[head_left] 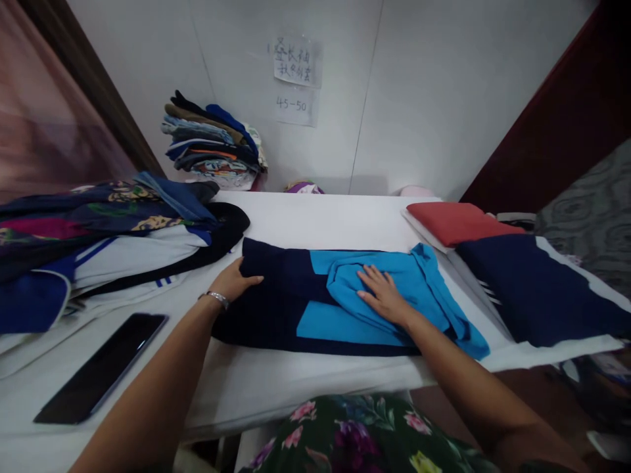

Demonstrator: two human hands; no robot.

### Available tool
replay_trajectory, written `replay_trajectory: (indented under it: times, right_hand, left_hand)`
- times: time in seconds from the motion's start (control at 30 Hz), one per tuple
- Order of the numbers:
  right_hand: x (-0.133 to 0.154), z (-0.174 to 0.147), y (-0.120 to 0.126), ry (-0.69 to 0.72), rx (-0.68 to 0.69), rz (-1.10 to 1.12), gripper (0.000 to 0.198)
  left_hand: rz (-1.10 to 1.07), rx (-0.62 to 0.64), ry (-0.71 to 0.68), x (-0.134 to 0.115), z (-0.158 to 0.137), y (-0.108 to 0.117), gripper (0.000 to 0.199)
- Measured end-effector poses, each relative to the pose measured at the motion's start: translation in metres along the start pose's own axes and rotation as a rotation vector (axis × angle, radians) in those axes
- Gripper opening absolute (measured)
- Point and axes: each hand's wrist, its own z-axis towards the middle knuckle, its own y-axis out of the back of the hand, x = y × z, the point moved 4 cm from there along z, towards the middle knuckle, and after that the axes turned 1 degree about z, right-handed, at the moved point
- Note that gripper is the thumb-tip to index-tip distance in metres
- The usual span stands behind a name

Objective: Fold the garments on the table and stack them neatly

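One white-covered bench (315, 220) spreads out on all sides of a navy and bright-blue garment (318, 286), which lies across its middle and serves as the landmark for everything else. To the left of the garment sprawls a loose heap of clothes (123, 230), dark prints mixed with white and blue. The garment itself lies mostly flat at its navy left end, while its bright-blue right end is bunched and folded over. Just right of it rests a folded navy piece (537, 289) with white stripes. Beyond the garment, toward its left, rises a tall stack of folded clothes (217, 148); beyond its right end sits a folded red piece (458, 220). Nearer than the garment, on its left, lies a dark phone (103, 368). The right hand (382, 295) presses flat on the blue cloth, fingers loosely spread, gripping nothing. The left hand (234, 282) touches the garment's left edge, thumb extended on top; whether its partly hidden fingers pinch the cloth, I cannot tell. A silvery bracelet (217, 299) circles the left wrist.
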Motion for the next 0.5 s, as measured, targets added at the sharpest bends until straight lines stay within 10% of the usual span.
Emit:
replay_trajectory:
  times: [0.23, 0.4, 0.5]
  right_hand:
    - [0.014, 0.000, -0.019, 0.039, 0.060, -0.091, 0.059]
    - [0.011, -0.001, -0.018, 0.033, 0.031, -0.090, 0.058]
    - [0.010, -0.002, -0.019, 0.028, 0.017, -0.083, 0.057]
  left_hand:
    - [0.119, 0.074, 0.094, 0.022, -0.004, -0.002, 0.079]
    - [0.375, -0.273, -0.135, -0.024, -0.043, 0.011, 0.064]
    - [0.261, -0.124, -0.312, -0.053, -0.073, -0.013, 0.043]
